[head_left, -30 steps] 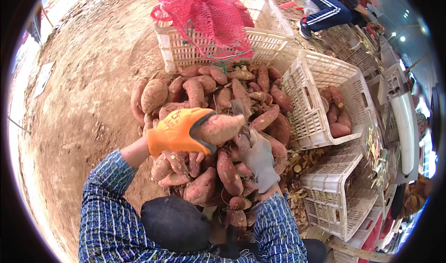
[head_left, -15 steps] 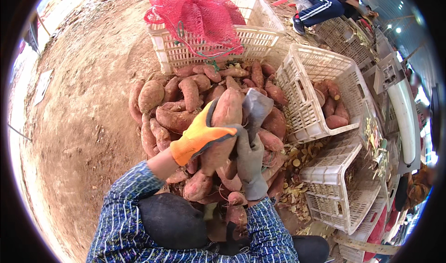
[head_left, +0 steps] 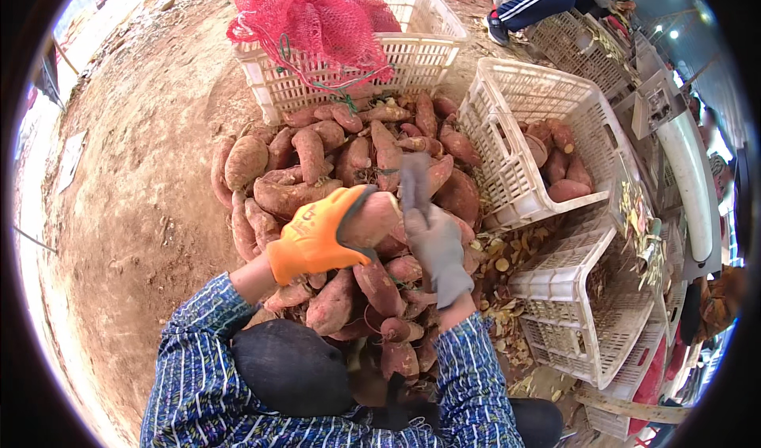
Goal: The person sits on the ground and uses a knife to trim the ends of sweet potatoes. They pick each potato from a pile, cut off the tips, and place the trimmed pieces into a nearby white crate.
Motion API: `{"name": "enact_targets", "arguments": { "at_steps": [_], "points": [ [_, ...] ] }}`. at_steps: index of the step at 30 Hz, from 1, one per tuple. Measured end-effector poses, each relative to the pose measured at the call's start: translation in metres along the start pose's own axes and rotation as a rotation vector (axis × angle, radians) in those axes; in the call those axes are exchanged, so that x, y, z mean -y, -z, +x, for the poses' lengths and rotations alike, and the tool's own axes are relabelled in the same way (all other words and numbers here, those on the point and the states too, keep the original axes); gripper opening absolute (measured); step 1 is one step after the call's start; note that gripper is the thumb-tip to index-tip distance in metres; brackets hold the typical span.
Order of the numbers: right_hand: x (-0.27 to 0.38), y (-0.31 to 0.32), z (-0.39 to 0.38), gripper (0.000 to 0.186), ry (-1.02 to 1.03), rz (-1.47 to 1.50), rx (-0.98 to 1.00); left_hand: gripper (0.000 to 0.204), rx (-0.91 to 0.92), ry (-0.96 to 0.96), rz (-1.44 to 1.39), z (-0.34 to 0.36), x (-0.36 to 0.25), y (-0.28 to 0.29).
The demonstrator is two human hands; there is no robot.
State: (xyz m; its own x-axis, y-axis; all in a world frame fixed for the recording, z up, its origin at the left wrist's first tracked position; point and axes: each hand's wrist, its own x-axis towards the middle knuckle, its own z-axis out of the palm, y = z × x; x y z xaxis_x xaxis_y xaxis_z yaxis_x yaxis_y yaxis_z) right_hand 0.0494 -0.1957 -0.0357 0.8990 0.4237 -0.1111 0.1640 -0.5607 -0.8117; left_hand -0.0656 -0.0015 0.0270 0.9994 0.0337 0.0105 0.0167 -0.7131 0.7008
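My left hand [head_left: 321, 238] in an orange glove with dark palm grips a reddish sweet potato [head_left: 371, 218] lying crosswise in it. My right hand [head_left: 434, 250] in a grey glove is closed on a dark broad-bladed knife [head_left: 414, 180], held upright at the potato's right end, where a pale face shows. The blade is blurred, and I cannot tell whether it touches. Both hands are over a heap of sweet potatoes [head_left: 329, 309] on the dirt ground. A white plastic crate [head_left: 533, 198] holding several sweet potatoes stands just right of the heap.
Behind the heap, red mesh bags [head_left: 317, 20] drape over another crate [head_left: 277, 91]. At lower right are stacked white crates [head_left: 555, 282] and scattered cut pieces [head_left: 503, 266]. Another person's striped-trousered leg [head_left: 523, 4] is at top right, near a metal machine [head_left: 674, 155]. Dirt ground [head_left: 135, 234] spreads leftward.
The potato in my left hand turned upright half a second ago and now lies crosswise again. My right hand has raised the blade upright beside its end. The whole view has shifted slightly.
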Motion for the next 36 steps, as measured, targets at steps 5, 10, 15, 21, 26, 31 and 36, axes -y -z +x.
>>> {"name": "enact_targets", "arguments": {
  "at_steps": [5,10,15,21,26,31,36],
  "points": [
    [-0.001,0.009,-0.024,0.026,-0.254,0.586,0.015,0.082,-0.056,0.099,-0.704,0.088,-0.058,-0.007],
    [0.029,-0.007,-0.035,0.024,-0.262,0.757,0.09,0.103,-0.25,0.109,-0.867,0.168,-0.14,-0.013],
    [0.012,0.007,-0.029,0.026,-0.204,0.737,0.013,0.087,-0.542,-0.269,-0.146,0.123,-0.035,0.005],
    [0.022,0.007,-0.031,0.03,-0.233,0.621,0.013,0.092,-0.303,0.82,0.648,0.036,0.16,0.074],
    [0.029,-0.004,-0.031,0.032,-0.243,0.544,0.057,0.114,-0.323,0.915,0.324,0.006,0.245,0.075],
    [0.035,-0.014,-0.032,0.029,-0.258,0.588,0.083,0.112,-0.525,0.84,0.274,-0.007,0.237,0.056],
    [0.049,-0.017,-0.036,0.021,-0.275,0.59,0.154,0.111,-0.642,0.637,-0.059,-0.044,0.189,0.067]
  ]
}}
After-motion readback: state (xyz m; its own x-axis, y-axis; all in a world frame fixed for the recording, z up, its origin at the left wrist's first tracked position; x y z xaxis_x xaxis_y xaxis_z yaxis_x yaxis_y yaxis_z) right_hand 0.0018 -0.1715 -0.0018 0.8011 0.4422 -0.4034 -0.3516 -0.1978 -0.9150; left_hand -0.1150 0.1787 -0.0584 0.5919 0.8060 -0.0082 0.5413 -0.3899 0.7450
